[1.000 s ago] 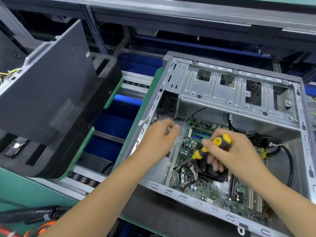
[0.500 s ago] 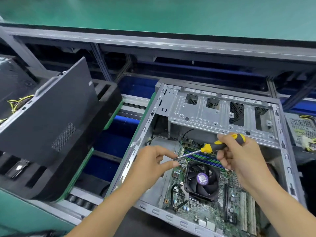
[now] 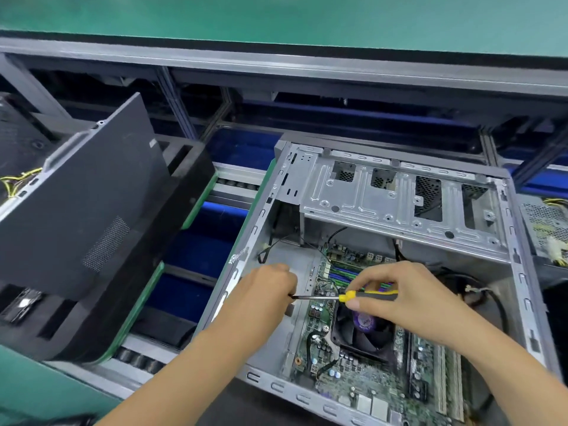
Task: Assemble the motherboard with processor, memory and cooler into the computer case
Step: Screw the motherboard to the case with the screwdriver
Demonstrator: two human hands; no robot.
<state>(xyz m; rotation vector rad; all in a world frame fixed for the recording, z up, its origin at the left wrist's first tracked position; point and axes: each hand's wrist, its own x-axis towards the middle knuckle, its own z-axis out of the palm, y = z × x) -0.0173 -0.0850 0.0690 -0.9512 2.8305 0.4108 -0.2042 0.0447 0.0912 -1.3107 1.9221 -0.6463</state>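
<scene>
From the head camera, an open computer case [image 3: 399,192] lies on its side on the line, and the motherboard [image 3: 362,385] sits flat on its floor with the black cooler [image 3: 362,330] fan mounted on it and memory sticks [image 3: 344,276] slotted in just beyond the fan. The right hand [image 3: 408,299] is curled round the yellow-and-black handle of a screwdriver [image 3: 353,296], which lies nearly level above the board, its shaft pointing left. The left hand [image 3: 267,293] has its fingers bent in at the shaft's tip; whether it pinches the tip or a screw there is hidden by the fingers. A silver drive cage [image 3: 384,198] spans the far part of the case. To the left, a dark side panel [image 3: 83,204] leans tilted in a black tray [image 3: 172,229] on the roller conveyor [image 3: 138,358].
</scene>
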